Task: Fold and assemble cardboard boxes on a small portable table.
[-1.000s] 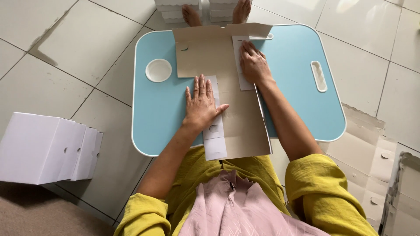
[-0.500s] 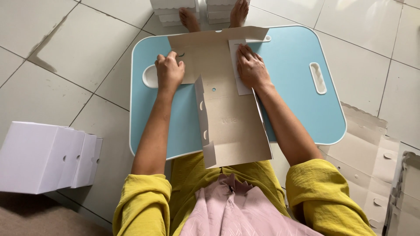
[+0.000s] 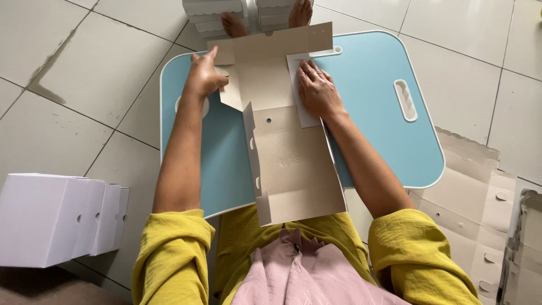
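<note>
Soft, even daylight fills the scene, bright without harshness. The pale floor tiles [image 3: 101,85] take a mild sheen, strongest toward the upper right, but no glare burns out. The blue tabletop [image 3: 372,113] is evenly lit and matte. Shadows are faint and short: a thin dark edge runs under the raised flap of the cardboard sheet [image 3: 293,164], and a soft one lies beneath the left hand [image 3: 204,76]. The lower left corner falls dim. Focus is sharp across the middle; the wide lens bends the tile lines outward near the frame edges.
</note>
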